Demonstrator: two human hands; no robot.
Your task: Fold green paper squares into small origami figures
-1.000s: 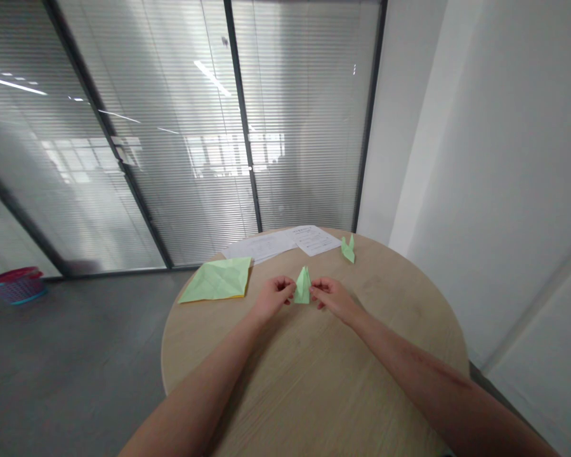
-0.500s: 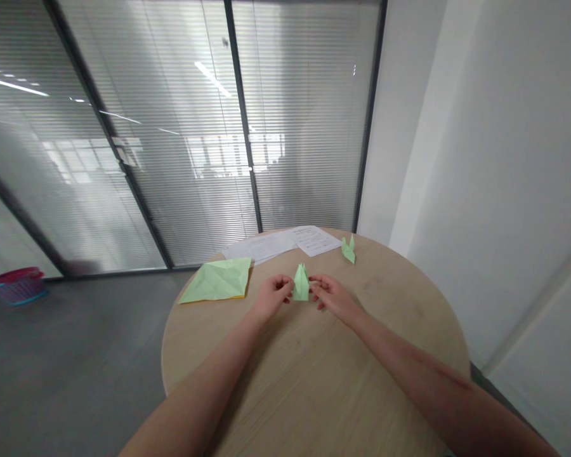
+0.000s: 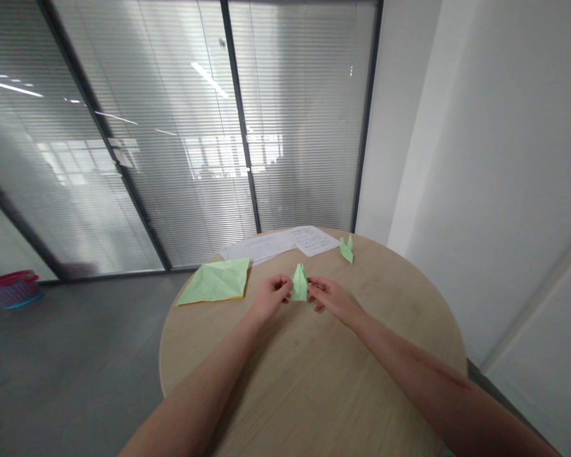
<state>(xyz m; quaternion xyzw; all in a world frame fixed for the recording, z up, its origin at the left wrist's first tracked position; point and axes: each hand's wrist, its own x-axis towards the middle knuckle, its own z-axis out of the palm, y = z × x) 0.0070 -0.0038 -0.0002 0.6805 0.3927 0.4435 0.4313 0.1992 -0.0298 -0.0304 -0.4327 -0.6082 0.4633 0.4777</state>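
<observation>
Between my two hands is a small folded piece of light green paper (image 3: 299,284), with narrow points at its top and a straight bottom edge. My left hand (image 3: 275,296) pinches its left edge, thumb toward me. On the other side, my right hand (image 3: 330,298) grips the right edge between thumb and fingers. Farther back to the right stands a green origami figure (image 3: 346,249) with two upright points. A creased green sheet (image 3: 216,281) lies to the left, with a yellow edge showing beneath it.
White printed sheets (image 3: 314,240) lie along the far edge of the round wooden table (image 3: 314,381). A red and blue basket (image 3: 12,290) sits on the grey floor at the left. Behind the table is a glass partition with blinds (image 3: 181,127); a white wall (image 3: 504,190) rises at the right.
The right hand's thumb and fingers have closed in on the paper's right edge. The whole view has shifted slightly; the other things stay in place.
</observation>
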